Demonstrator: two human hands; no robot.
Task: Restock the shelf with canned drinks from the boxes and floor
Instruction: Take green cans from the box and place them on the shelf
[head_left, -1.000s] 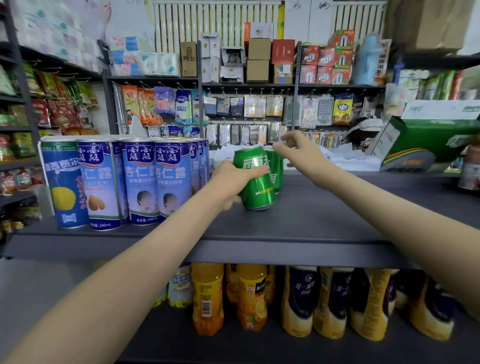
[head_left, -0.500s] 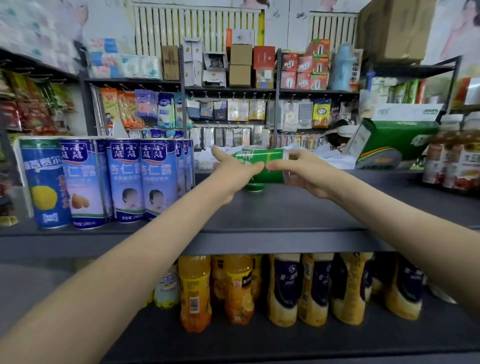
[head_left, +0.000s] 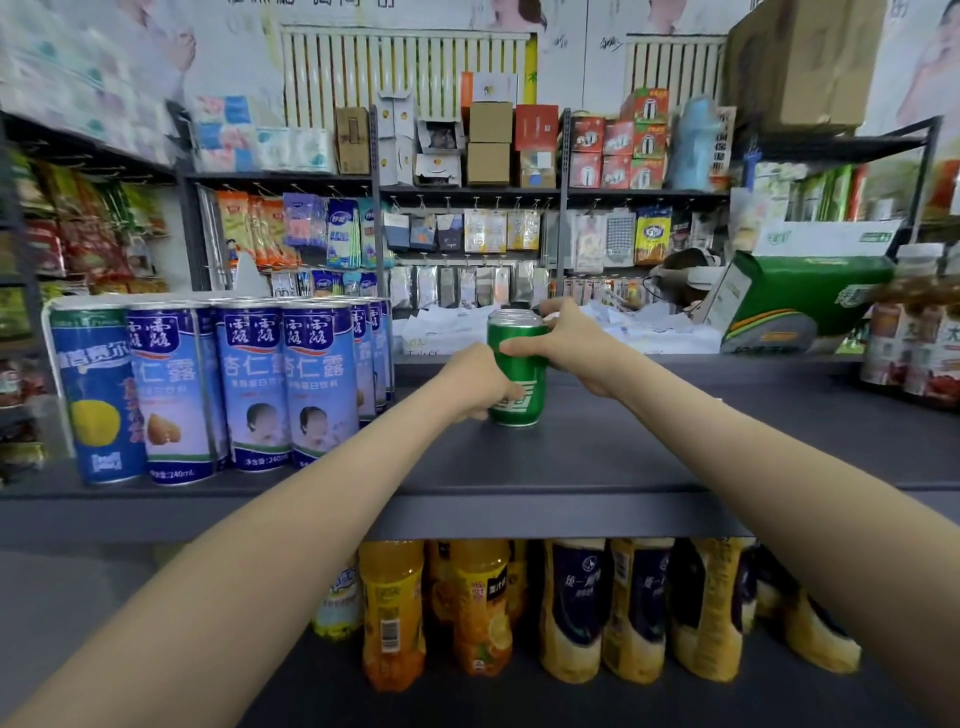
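A green drink can (head_left: 519, 382) stands upright on the dark grey shelf (head_left: 597, 467), near its middle. My left hand (head_left: 475, 387) grips the can low on its left side, fingers curled round it. My right hand (head_left: 576, 343) holds the upper right of the same can, with the thumb across its front and the fingers reaching behind. A second rim shows just behind the can's top; I cannot tell whether another green can stands there.
Tall blue cans (head_left: 260, 384) stand in rows on the shelf's left part. Jars (head_left: 914, 353) sit at the far right and a green carton (head_left: 795, 301) behind. Orange and yellow bottles (head_left: 478, 608) fill the shelf below. Bare shelf lies right of the green can.
One second ago my left hand tilted one green can beside another. Half a second ago both hands met at can height. Now a can stands upright with both hands gripping it.
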